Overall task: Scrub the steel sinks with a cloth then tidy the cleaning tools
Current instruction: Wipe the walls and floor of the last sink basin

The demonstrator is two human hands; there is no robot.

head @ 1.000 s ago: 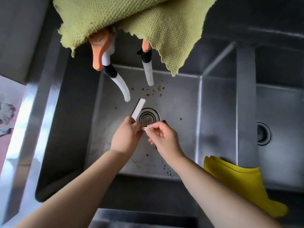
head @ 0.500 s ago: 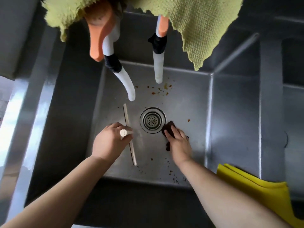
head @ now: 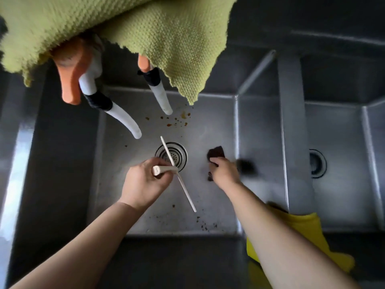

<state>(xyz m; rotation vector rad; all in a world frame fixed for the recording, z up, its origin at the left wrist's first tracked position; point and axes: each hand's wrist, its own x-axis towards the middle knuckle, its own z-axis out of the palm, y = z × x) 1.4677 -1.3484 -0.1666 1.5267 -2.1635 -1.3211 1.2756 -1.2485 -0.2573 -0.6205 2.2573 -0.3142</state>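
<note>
the left hand (head: pixel 143 182) is curled around the short handle of a white scraper (head: pixel 177 174), whose thin blade runs diagonally from just above the drain (head: pixel 171 156) down toward the front of the basin floor. the blade crosses the drain's left half; whether its edge touches the steel cannot be told.

the right hand (head: pixel 225 171) is just right of the drain, fingers bent down onto a dark cloth (head: pixel 216 154), pressing it against the floor of the left sink (head: pixel 129 205). part of the cloth shows beyond the fingertips and a scrap shows below the palm. a dark blur beside the hand, toward the right wall, cannot be identified.

the divider (head: pixel 291 142) between the two basins stands close to the right hand. open floor lies to the left of the left hand and along the front wall, where brown crumbs (head: pixel 205 225) are scattered. more brown spots (head: pixel 179 119) lie near the back wall.

two white hoses (head: pixel 125 122) with black collars hang down over the back of the basin, their tips above the floor behind the drain. a green towel (head: pixel 145 34) drapes over the taps, its corner hanging toward the back edge.

a yellow cloth (head: pixel 308 230) lies over the front rim at the divider. the right sink (head: pixel 343 195) shows its own drain (head: pixel 317 162).
</note>
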